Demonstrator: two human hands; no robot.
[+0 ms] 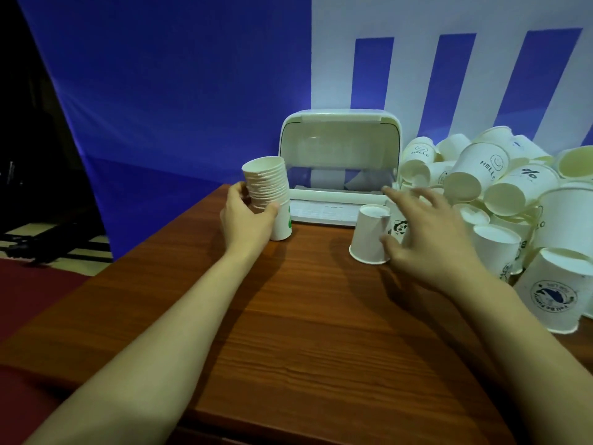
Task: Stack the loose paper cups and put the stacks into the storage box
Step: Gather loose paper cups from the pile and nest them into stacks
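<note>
Your wooden table [288,332] ran from the near edge to the blue backdrop [176,91], its broad middle bare between your forearms. At the far edge stood the white storage box [340,168], lid raised. Along the right edge the pile of loose cups [500,187] spilled toward the box; some read "HELLO", one bore a "%" mark. Your left hand [247,216] curled round the stack of cups [269,191], standing near the far left corner just beside the box. Your right hand [426,232] hovered with fingers spread, holding nothing, its thumb beside an upturned cup [369,234].
</note>
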